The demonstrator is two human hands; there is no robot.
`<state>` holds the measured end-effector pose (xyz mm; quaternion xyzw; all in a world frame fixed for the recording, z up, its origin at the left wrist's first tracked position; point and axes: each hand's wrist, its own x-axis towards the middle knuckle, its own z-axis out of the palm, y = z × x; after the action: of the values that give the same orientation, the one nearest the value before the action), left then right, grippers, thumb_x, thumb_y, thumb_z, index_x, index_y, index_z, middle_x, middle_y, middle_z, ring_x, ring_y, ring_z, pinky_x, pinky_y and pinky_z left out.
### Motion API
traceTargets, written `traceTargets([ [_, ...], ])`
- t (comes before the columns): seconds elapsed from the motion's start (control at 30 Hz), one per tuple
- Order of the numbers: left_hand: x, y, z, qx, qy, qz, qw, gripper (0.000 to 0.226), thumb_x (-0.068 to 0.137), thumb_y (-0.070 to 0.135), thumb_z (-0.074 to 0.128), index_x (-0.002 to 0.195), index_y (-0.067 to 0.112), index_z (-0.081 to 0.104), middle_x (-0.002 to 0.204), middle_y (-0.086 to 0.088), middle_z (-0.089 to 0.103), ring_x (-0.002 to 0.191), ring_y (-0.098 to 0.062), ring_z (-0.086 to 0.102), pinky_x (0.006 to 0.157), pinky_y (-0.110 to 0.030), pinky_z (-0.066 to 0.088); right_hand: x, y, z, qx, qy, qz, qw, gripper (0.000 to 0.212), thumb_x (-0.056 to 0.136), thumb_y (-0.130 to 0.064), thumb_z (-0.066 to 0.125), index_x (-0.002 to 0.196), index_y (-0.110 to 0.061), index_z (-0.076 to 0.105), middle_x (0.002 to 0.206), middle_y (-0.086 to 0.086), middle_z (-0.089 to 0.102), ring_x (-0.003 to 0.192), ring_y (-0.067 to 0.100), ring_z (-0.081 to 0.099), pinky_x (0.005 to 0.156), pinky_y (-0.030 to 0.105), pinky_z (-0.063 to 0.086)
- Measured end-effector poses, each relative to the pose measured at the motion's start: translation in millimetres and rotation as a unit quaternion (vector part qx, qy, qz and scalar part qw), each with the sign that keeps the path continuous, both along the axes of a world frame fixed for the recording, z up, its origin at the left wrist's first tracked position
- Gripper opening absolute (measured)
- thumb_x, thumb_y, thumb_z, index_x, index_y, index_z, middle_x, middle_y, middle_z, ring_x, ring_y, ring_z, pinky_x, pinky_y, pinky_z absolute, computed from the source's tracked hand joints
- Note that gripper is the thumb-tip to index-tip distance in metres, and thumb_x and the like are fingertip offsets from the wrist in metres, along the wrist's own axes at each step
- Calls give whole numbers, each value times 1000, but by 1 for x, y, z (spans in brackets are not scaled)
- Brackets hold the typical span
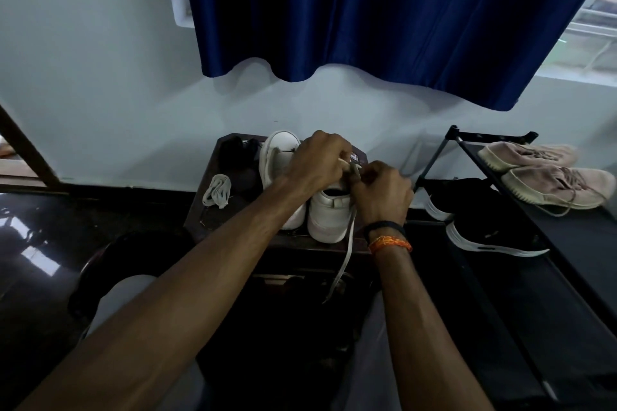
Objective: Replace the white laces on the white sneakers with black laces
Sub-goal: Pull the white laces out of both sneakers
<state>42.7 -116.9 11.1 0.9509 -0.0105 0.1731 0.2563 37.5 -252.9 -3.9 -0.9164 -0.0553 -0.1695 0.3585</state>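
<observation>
A dark stool (pixel 230 210) carries two white sneakers (pixel 329 213) under both hands. The left hand (pixel 317 160) and right hand (pixel 380 193), fingers curled, each pinch a white lace (pixel 345 253) trailing below. Left of them lies a removed white lace bundle (pixel 217 191).

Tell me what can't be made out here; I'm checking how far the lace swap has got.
Head view only:
- Eyelets of the nearer sneaker: covered by the left hand and right hand.
- How much white lace remains threaded: hidden under the fingers.
- Black laces: a dark heap on the dark stool, too dim to separate.
- Far sneaker: its front is hidden behind the left forearm.
</observation>
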Motion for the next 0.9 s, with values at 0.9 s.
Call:
traceTargets([
  [0.9, -14, -13, 1, 110, -33, 41, 993, 9, 89, 18, 64, 90, 16, 72, 99, -4, 68, 101, -27, 63, 66, -31, 35, 0, 4, 1, -40, -5, -19, 999, 25, 91, -36, 67, 81, -13, 70, 82, 10, 73, 80, 34, 68, 66, 27, 38],
])
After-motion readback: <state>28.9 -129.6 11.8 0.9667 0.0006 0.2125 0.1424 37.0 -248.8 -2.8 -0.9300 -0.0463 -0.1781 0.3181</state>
